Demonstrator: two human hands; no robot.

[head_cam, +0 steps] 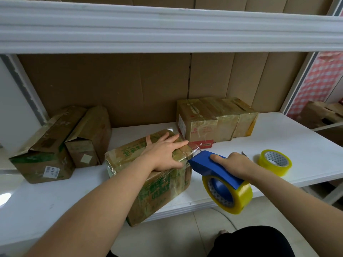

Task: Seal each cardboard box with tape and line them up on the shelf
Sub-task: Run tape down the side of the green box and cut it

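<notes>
A cardboard box (159,190) with green print sits at the front edge of the white shelf (289,145), wrapped in clear tape. My left hand (163,154) lies flat on its top, fingers spread, pressing it down. My right hand (235,164) grips a blue tape dispenser (213,166) carrying a yellow tape roll (233,195). The dispenser's nose touches the box's top right edge, where a strip of clear tape runs onto the box. Three taped boxes (215,121) stand side by side at the back right. Two boxes (61,143) with loose flaps lie at the left.
A spare yellow tape roll (274,162) lies on the shelf right of my right hand. An upper shelf (167,28) hangs overhead. Cardboard sheets (130,86) line the back. A red checked cloth (321,80) and another box (321,114) are beyond the right upright.
</notes>
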